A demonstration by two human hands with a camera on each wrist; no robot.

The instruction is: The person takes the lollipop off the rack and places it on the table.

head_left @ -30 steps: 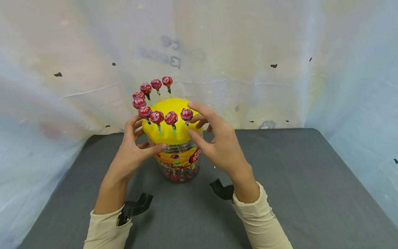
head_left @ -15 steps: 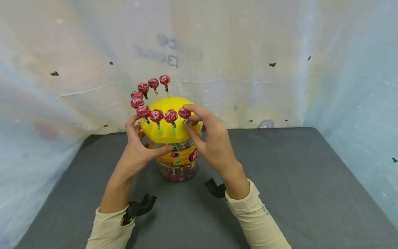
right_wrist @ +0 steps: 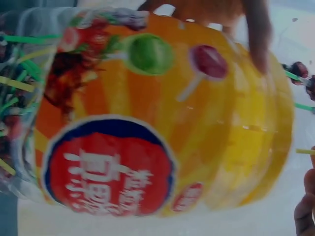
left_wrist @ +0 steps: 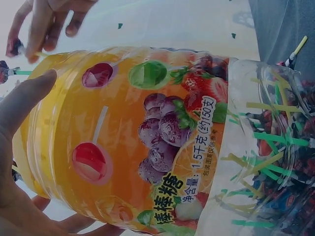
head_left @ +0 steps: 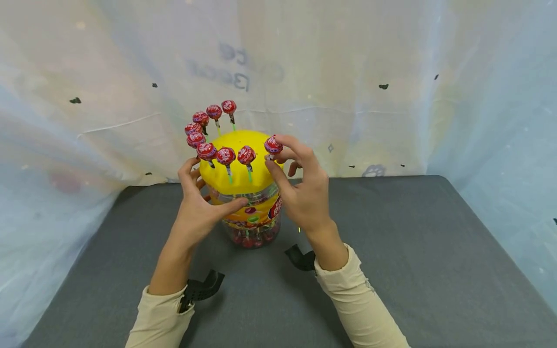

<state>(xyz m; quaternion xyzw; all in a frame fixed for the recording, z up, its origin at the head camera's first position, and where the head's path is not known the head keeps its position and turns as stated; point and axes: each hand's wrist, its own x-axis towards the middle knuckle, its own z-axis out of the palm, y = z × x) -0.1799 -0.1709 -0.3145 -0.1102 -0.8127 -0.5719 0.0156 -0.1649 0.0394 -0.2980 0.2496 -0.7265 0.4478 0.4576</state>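
Pinching a red lollipop (head_left: 273,146) above the right side of the yellow lid (head_left: 239,145): the right hand (head_left: 306,188), while the left hand (head_left: 196,212) grips the jar (head_left: 263,212).
The head view hides the lower stick (right_wrist: 306,151); the right wrist view shows it, seemingly just clear of the lid, though blurred. The left wrist view alone shows the label's grapes (left_wrist: 165,130).

- Lid (head_left: 239,142): plain bright yellow
- Lollipops (head_left: 226,155), six through twelve o'clock round the lid: red with white lettering
- Sticks (left_wrist: 280,139): green and yellow
- Label (left_wrist: 123,147): orange, printed with purple grapes
- Badge (right_wrist: 108,167): red, ringed dark blue
- Table (head_left: 413,261): plain grey
- Sleeves (head_left: 363,307) at five and seven o'clock: cream
- Curtain (head_left: 330,53) at twelve o'clock: pale, black-flecked
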